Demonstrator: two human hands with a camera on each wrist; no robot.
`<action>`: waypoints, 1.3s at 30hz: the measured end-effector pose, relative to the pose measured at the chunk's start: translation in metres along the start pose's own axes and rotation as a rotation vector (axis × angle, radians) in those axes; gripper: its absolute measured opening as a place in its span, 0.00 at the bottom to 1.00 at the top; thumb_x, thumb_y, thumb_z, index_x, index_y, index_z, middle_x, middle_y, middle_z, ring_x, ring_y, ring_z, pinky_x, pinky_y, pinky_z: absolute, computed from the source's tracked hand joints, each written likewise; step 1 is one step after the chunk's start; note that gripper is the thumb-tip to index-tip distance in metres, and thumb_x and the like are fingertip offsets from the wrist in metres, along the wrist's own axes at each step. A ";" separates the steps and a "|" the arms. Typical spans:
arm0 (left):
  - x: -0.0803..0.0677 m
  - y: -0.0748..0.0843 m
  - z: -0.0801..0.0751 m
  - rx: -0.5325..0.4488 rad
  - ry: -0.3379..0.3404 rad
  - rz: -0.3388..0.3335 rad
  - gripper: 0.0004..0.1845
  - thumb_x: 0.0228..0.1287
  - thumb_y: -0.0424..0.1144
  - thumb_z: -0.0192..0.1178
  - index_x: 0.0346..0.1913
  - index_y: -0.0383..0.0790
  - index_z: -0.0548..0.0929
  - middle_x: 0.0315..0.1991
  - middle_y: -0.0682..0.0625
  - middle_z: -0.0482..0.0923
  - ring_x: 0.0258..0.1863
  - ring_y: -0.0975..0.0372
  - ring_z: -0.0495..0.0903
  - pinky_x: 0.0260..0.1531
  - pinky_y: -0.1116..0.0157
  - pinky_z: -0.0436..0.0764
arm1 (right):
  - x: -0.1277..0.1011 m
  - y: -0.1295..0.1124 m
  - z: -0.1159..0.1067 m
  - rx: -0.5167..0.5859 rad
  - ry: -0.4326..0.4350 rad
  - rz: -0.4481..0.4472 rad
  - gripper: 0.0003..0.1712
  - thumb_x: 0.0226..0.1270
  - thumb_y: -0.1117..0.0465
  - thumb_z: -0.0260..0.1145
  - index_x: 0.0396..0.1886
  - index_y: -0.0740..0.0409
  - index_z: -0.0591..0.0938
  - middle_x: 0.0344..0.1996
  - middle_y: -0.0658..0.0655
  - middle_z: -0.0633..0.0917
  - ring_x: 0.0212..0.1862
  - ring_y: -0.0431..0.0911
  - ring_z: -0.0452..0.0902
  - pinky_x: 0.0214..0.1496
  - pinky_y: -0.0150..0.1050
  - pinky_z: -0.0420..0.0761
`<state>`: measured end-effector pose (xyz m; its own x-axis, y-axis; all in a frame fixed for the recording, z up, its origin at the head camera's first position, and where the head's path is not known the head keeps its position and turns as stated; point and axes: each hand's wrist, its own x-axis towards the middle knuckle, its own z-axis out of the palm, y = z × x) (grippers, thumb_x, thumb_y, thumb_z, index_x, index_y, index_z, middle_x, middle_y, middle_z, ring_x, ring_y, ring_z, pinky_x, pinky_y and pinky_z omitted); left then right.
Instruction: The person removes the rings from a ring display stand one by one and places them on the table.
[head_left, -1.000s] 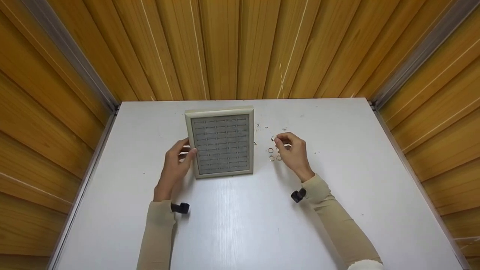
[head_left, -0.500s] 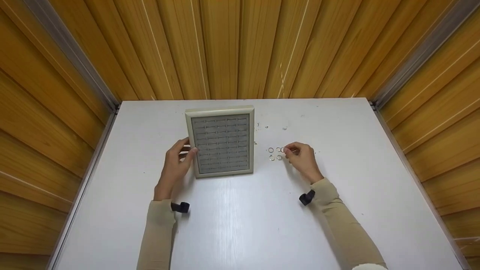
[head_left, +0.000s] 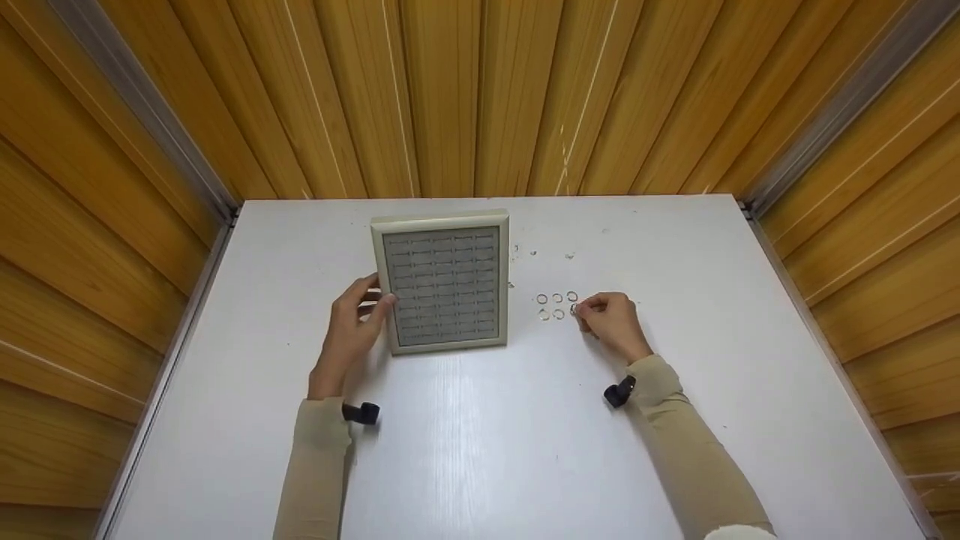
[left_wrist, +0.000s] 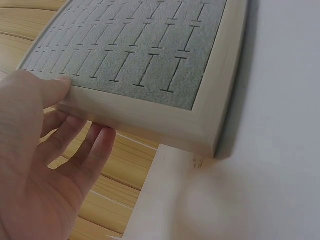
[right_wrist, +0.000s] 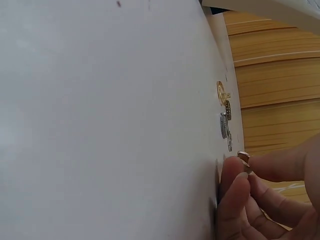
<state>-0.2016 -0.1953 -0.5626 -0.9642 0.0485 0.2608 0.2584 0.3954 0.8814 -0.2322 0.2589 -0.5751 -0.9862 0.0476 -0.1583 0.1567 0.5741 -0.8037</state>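
Note:
In the head view, my left hand (head_left: 349,330) grips the left edge of a ring display tray (head_left: 450,349) that stands tilted up. Its thumb lies on the front of the pale frame, the fingers behind. Grey padding with rows of slits fills the tray. My right hand (head_left: 616,326) pinches a small ring (right_wrist: 243,156) between thumb and fingertips, low over the table. Beside it, several rings lie in two short rows, among them one at the far left corner (head_left: 541,298). In the right wrist view, a gold-coloured ring (right_wrist: 220,93) and a silver-coloured ring (right_wrist: 223,125) show.
The white table (head_left: 465,450) has small dark and pale specks on it, some behind the rings. Wood-patterned panels (head_left: 435,97) rise behind the table and at both sides. Metal posts stand at the back corners.
My right hand has moved right and nearer the body, from above the rings to the right end of their near row. The far row's right-hand ring is now uncovered. The left hand holds still.

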 end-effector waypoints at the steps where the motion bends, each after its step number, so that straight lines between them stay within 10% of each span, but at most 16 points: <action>1: 0.000 0.000 0.000 0.000 0.001 0.001 0.26 0.81 0.49 0.61 0.74 0.45 0.76 0.60 0.47 0.82 0.59 0.51 0.84 0.63 0.51 0.86 | 0.001 0.000 0.000 -0.017 -0.003 0.005 0.11 0.76 0.59 0.68 0.43 0.64 0.89 0.27 0.56 0.88 0.25 0.42 0.79 0.24 0.30 0.78; 39: -0.002 0.006 -0.007 0.076 -0.022 -0.006 0.27 0.83 0.48 0.59 0.77 0.44 0.73 0.63 0.47 0.80 0.60 0.52 0.84 0.63 0.55 0.87 | 0.010 -0.009 0.000 -0.145 -0.066 0.056 0.11 0.73 0.58 0.69 0.38 0.63 0.87 0.24 0.53 0.87 0.25 0.42 0.78 0.26 0.32 0.80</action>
<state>-0.1979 -0.1995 -0.5555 -0.9670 0.0660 0.2462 0.2481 0.4644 0.8502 -0.2437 0.2541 -0.5696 -0.9698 0.0322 -0.2417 0.1976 0.6843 -0.7019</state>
